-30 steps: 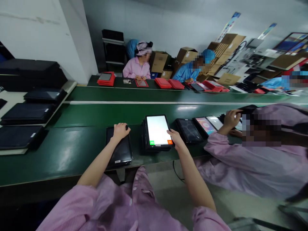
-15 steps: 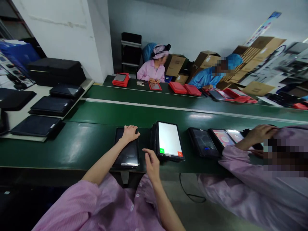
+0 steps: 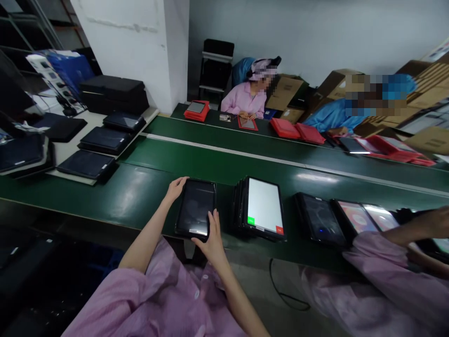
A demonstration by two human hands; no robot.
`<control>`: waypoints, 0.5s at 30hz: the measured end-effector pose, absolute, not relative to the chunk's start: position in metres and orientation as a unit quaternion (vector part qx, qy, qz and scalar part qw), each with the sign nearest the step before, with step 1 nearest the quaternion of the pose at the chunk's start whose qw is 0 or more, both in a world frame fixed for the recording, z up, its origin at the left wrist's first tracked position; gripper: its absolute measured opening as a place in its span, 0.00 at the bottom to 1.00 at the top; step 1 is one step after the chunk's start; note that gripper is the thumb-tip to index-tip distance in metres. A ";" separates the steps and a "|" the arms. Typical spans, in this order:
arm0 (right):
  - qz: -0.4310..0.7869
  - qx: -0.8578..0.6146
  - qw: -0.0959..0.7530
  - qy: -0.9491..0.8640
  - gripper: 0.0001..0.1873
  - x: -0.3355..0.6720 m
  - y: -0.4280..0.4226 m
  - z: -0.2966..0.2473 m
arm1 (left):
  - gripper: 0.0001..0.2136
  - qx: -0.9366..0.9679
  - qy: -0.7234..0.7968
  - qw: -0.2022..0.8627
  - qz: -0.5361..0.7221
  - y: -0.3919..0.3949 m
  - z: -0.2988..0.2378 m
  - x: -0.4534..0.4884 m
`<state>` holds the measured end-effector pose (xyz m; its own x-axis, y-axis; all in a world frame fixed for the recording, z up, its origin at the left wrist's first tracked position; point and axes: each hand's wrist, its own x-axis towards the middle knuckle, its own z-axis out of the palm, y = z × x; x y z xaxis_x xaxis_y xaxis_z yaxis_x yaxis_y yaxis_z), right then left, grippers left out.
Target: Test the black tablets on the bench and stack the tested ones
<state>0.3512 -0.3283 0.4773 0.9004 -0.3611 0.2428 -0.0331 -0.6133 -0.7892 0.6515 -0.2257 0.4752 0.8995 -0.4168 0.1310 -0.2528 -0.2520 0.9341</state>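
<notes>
A dark-screened tablet in a black surround lies at the front of the green bench, with a small white label at its lower edge. My left hand grips its upper left corner, fingers over the top edge. Around the lower right corner is my right hand, its thumb at the bottom edge and its fingers along the right side. Just right of it stands a stack of tablets; the top tablet has a lit white screen with a green and a red square.
More dark tablets lie on a pale board at the left. A co-worker's sleeve reaches in at the right, near several tablets. Across the bench, two people sit by red sleeves. A cable hangs below.
My left hand has gone from the tablet's upper right to its upper left corner. My right hand has moved onto the lower right corner. The view has swung left.
</notes>
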 end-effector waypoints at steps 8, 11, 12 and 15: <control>-0.193 -0.839 0.479 0.171 0.60 0.354 -0.346 0.461 | 0.21 0.757 -0.211 0.609 -0.105 -0.254 0.457 0.661; -0.190 -0.819 0.508 0.187 0.62 0.356 -0.352 0.461 | 0.21 0.744 -0.190 0.631 -0.107 -0.256 0.452 0.662; -0.189 -0.816 0.513 0.190 0.62 0.358 -0.354 0.462 | 0.21 0.742 -0.185 0.635 -0.108 -0.257 0.451 0.662; -0.191 -0.813 0.516 0.188 0.61 0.361 -0.358 0.468 | 0.20 0.747 -0.176 0.632 -0.106 -0.258 0.453 0.663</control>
<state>0.3612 -0.3576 0.4679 0.8564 -0.5028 0.1175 -0.1077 -0.3966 -0.9117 0.6627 -0.2579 0.4529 0.9153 -0.3978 0.0635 -0.1287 -0.1392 0.9819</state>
